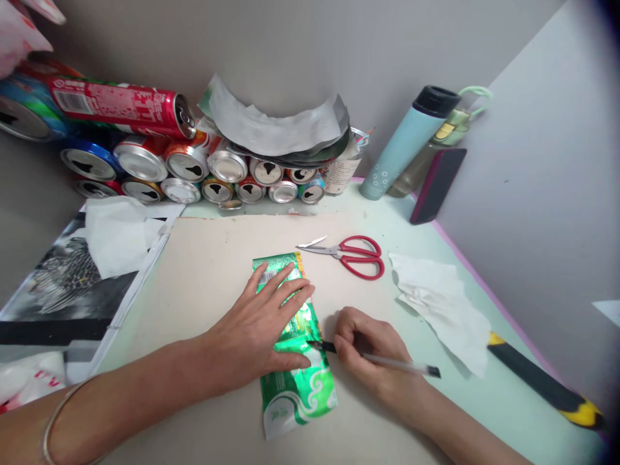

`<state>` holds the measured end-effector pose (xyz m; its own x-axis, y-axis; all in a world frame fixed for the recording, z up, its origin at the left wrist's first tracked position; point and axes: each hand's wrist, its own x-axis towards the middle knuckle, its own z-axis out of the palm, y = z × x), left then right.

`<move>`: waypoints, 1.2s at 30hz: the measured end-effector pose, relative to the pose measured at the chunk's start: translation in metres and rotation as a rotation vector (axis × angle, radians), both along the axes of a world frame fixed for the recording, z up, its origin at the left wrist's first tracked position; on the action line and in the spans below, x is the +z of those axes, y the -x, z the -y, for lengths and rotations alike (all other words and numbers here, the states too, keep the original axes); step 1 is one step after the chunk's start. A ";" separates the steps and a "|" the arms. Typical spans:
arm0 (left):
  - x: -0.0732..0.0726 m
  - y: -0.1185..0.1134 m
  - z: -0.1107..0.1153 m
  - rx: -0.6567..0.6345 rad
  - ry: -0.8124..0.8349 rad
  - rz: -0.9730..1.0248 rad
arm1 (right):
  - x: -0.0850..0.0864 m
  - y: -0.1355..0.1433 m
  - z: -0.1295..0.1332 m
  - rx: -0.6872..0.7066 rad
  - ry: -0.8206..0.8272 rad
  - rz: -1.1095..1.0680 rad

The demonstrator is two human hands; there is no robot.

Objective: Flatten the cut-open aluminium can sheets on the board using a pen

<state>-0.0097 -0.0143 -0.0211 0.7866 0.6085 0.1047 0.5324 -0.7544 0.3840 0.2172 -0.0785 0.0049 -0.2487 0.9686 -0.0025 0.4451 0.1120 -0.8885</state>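
Left hand (256, 323) lay open and splayed on the green printed sheet (322, 391), flat on a beige board (213, 265) mid-tabletop (518, 420). Right hand (371, 342) was curled around a pen (400, 363), tip at the sheet's right edge.

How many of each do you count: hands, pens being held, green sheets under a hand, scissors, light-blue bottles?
Hands: 2 (left hand, right hand)
Held pen: 1
Green sheet: 1
Scissors: 1 pair
Light-blue bottle: 1
Total: 6
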 end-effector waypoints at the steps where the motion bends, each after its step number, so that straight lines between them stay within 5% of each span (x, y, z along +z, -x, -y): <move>1: 0.000 0.000 0.000 0.001 -0.001 0.003 | 0.000 0.000 0.000 0.005 0.009 -0.007; 18: -0.001 0.000 0.001 -0.001 -0.010 -0.003 | 0.002 -0.001 0.000 0.048 0.040 -0.034; 26: 0.003 0.004 -0.010 -0.093 0.099 -0.015 | -0.001 -0.009 -0.007 -0.132 0.052 -0.158; 36: 0.000 0.007 -0.018 -0.191 0.119 0.029 | 0.002 -0.007 -0.007 0.008 0.096 -0.067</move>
<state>-0.0162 0.0039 -0.0210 0.8866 0.4578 0.0654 0.3713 -0.7889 0.4897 0.2245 -0.0718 0.0070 -0.2587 0.9628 -0.0781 0.3836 0.0282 -0.9231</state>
